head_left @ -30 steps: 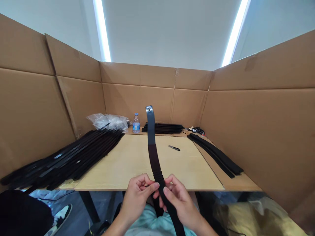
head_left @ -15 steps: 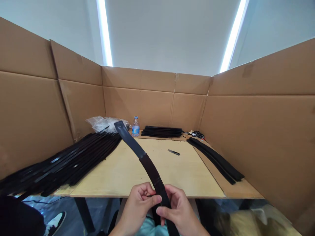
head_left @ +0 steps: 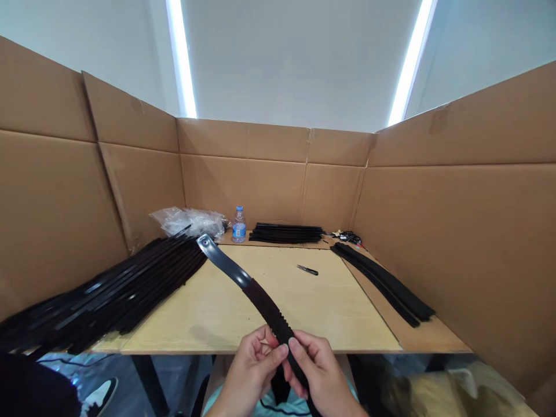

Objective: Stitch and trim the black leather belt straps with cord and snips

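Observation:
A long black strap (head_left: 260, 301) with a smooth metal end runs from my hands up and to the left, its tip hanging over the left pile. My left hand (head_left: 254, 370) pinches the ribbed black sleeve on it near the table's front edge. My right hand (head_left: 317, 373) grips the same strap just below, fingers closed round it. The lower part of the strap drops out of sight between my hands.
A big pile of black straps (head_left: 108, 289) lies at the left, a smaller stack (head_left: 286, 233) at the back, and more strips (head_left: 382, 281) at the right. A small knife (head_left: 307, 270), a water bottle (head_left: 238, 225) and plastic bags (head_left: 186, 221) sit on the table (head_left: 208, 313). Cardboard walls (head_left: 456, 231) enclose it.
The strap's free end has swung from upright down and to the left, toward the left pile. Both hands have stayed on it and shifted slightly lower.

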Motion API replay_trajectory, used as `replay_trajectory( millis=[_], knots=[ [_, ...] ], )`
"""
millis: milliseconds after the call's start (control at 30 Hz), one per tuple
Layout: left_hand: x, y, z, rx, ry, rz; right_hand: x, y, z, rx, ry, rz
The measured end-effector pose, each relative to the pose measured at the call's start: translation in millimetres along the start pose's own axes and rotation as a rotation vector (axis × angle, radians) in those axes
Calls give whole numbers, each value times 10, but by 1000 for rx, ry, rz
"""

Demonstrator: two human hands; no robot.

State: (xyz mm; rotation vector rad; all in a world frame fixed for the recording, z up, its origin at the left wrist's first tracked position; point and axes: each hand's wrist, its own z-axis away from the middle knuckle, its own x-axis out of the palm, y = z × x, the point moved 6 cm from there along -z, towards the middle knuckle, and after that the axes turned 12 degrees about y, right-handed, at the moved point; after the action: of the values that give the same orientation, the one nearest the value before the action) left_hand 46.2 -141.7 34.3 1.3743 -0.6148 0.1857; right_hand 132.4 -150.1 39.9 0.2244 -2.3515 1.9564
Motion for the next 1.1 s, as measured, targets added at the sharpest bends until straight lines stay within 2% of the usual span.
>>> replay_trajectory(
  millis=[167,300,467,633,733,900,1000,1100],
  knots=[
    [-61,-71,-60,6,87,-11,-38,50,-5,29,67,31],
    [-89,-89,-103,60,66,-37,-36,77,-27,33,94,85],
    [-168,-79,-134,118,116,-86,-25,116,-46,84,136,134],
    [-188,-88,-146,136,74,-143,-44,68,-48,25,116,221],
    [-191,-123,-161,122,40,-145,-90,69,-49,31,107,131],
    [-226,-117,-183,182,60,-211,-123,182,-71,136,58,-6],
    [-229,-116,-178,184,44,-243,-126,236,-88,150,100,-45],
    [-275,-80,-170,195,108,-282,-105,275,-87,183,139,-8]
  ],
)
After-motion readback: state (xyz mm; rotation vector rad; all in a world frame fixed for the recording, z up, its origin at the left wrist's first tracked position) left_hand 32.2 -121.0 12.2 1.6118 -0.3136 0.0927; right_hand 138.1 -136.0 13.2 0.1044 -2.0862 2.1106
